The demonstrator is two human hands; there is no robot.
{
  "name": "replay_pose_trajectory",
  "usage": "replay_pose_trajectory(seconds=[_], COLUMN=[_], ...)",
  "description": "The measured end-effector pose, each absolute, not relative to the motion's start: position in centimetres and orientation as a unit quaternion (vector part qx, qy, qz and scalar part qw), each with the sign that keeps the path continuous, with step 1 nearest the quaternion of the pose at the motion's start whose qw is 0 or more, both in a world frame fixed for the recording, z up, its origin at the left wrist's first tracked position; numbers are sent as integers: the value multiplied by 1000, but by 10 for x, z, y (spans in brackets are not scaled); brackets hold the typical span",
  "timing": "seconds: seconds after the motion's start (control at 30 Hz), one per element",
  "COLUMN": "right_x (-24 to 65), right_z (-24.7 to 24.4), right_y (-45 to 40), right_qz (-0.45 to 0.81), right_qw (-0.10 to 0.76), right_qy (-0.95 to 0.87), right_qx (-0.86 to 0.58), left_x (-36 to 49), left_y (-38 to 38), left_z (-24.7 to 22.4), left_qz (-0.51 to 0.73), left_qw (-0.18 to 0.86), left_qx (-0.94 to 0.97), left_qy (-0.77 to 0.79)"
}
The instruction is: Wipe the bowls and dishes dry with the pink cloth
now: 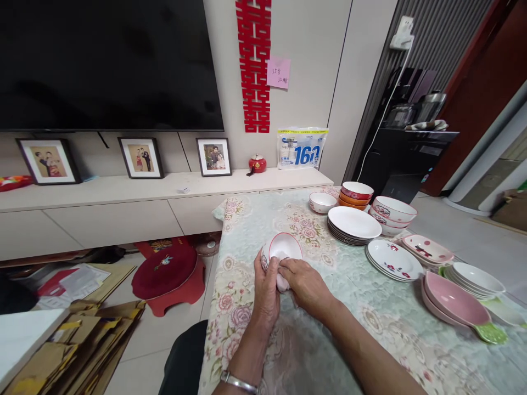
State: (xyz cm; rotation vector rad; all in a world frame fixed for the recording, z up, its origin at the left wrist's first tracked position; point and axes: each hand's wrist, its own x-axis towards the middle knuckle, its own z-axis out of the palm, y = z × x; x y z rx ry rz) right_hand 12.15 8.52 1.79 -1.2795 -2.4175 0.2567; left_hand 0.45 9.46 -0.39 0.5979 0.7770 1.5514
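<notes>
A white bowl (pixel 288 245) with a red rim and a patterned outside is tilted above the table. My left hand (pixel 265 285) grips it, thumb over the near rim and fingers along its left side. My right hand (pixel 307 282) is closed at the bowl's near edge, on a bunched white cloth (pixel 282 283). Most of the cloth is hidden by my fingers, so its exact kind is unclear. Closest on the table is a stack of white plates (pixel 354 222), to the right of the bowl.
The flowered tablecloth (pixel 242 263) carries a small bowl (pixel 322 203), orange and red bowls (pixel 356 192), large bowls (pixel 393 211), flowered plates (pixel 394 260) and pink dishes (pixel 453 299) on the right. A red stool (pixel 171 274) and flattened cardboard (pixel 86 340) lie left of the table.
</notes>
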Motion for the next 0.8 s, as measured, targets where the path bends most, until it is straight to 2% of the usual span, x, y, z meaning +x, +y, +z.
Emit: replay_pose_trajectory(seconds=[0.07, 0.23, 0.3, 0.5, 0.6, 0.8], right_x=[120, 111, 111, 123, 123, 111], right_z=[17, 13, 14, 21, 19, 23], right_y=[84, 81, 81, 83, 81, 77], right_qz=[94, 221, 240, 126, 109, 261], right_qw=[208, 347, 362, 202, 191, 370], right_qy=[-852, -804, -801, -873, -859, -782], right_qx=[-471, -430, -413, -426, -462, -428], left_x=[5, 6, 5, 4, 6, 5], left_y=[95, 91, 89, 88, 88, 85], left_z=[-7, -6, -1, 4, 2, 4], left_qz=[670, 660, 659, 661, 662, 660], left_qw=[600, 613, 620, 626, 620, 622], left_qx=[263, 271, 264, 260, 259, 260], left_qy=[349, 341, 334, 321, 333, 330])
